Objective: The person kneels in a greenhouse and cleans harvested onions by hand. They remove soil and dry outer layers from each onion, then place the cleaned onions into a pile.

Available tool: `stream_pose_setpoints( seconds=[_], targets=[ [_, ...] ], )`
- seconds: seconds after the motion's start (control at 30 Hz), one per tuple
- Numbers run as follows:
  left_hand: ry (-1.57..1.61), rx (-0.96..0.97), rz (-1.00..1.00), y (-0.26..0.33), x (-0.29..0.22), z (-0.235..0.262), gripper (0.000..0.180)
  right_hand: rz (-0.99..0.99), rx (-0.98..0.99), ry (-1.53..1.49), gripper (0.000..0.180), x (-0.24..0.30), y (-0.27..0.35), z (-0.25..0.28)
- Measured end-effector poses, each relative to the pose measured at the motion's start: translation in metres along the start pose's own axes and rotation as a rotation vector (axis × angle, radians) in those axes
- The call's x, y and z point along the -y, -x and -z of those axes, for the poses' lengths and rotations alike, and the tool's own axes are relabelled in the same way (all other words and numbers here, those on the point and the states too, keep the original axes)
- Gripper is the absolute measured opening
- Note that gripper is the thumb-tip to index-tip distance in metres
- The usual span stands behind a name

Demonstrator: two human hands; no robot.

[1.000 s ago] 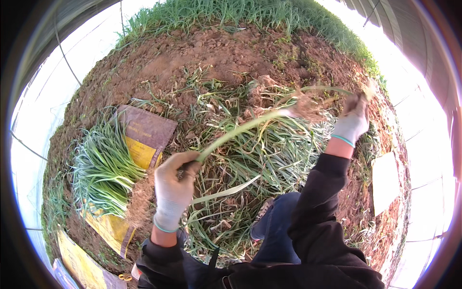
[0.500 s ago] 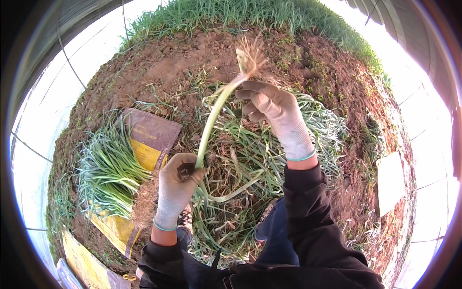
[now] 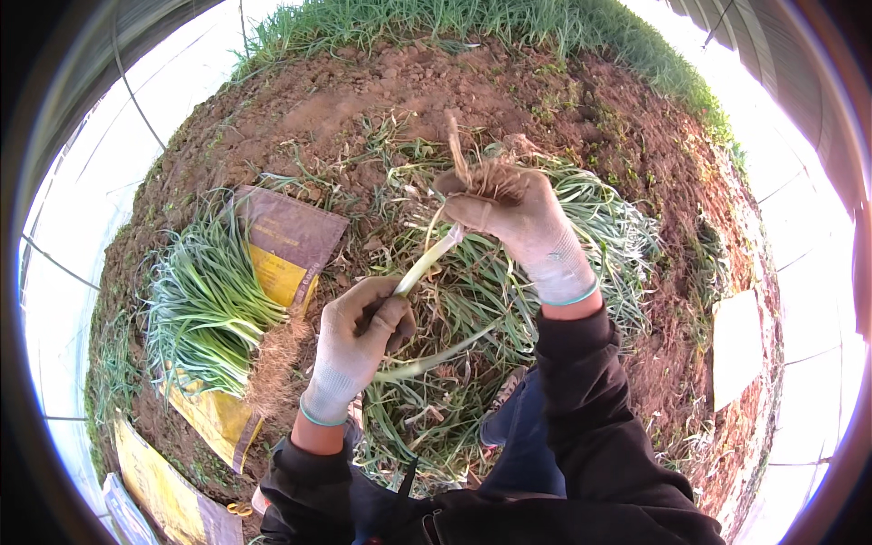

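Lowered stalk (image 3: 427,263), gripped it in left fingers (image 3: 365,292), root fibres (image 3: 495,175) in right fingers (image 3: 472,212), with bundle (image 3: 213,313) apparently done, loose heap (image 3: 613,238) seemingly pending.

The stalk (image 3: 429,262) bars the gap between left hand (image 3: 363,325) and right hand (image 3: 510,211); bare soil (image 3: 350,95) ahead leaves room, the green bundle (image 3: 211,313) blocks left.

Your left grip (image 3: 363,331) and right grip (image 3: 509,213) wear pale grey, close-fitting knitted-cloth gloves (image 3: 334,380), matt and soil-stained. The slender pale-green stalk (image 3: 427,264) in your left looks smooth and faintly glossy; the brown stringy roots (image 3: 493,180) in your right look rough and dry. Your long black right sleeve (image 3: 590,400) is matt cloth. The flat yellow-and-brown sack (image 3: 292,221) looks like plastic, on rough, crumbly reddish-brown soil (image 3: 345,91).
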State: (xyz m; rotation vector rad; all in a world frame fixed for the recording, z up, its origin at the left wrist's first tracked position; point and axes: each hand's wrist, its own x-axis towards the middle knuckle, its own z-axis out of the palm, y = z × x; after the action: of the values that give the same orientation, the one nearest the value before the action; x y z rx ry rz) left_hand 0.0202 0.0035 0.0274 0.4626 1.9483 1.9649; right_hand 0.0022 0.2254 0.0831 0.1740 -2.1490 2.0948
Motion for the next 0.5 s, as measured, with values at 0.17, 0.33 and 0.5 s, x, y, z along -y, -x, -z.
stream_pose_setpoints(
  seconds=[0.17,0.33,0.5],
  targets=[
    [0.024,-0.016,-0.006,0.004,-0.010,-0.004,0.017,0.259,-0.176,0.460,0.008,0.008,0.004,0.004],
    [0.020,-0.093,-0.004,0.012,-0.010,0.005,0.016,0.389,-1.023,0.338,0.017,-0.006,-0.005,0.081],
    [0.091,-0.163,-0.061,0.004,-0.008,0.003,0.018,-0.021,-0.110,0.997,0.024,-0.029,0.013,0.076]
  ],
)
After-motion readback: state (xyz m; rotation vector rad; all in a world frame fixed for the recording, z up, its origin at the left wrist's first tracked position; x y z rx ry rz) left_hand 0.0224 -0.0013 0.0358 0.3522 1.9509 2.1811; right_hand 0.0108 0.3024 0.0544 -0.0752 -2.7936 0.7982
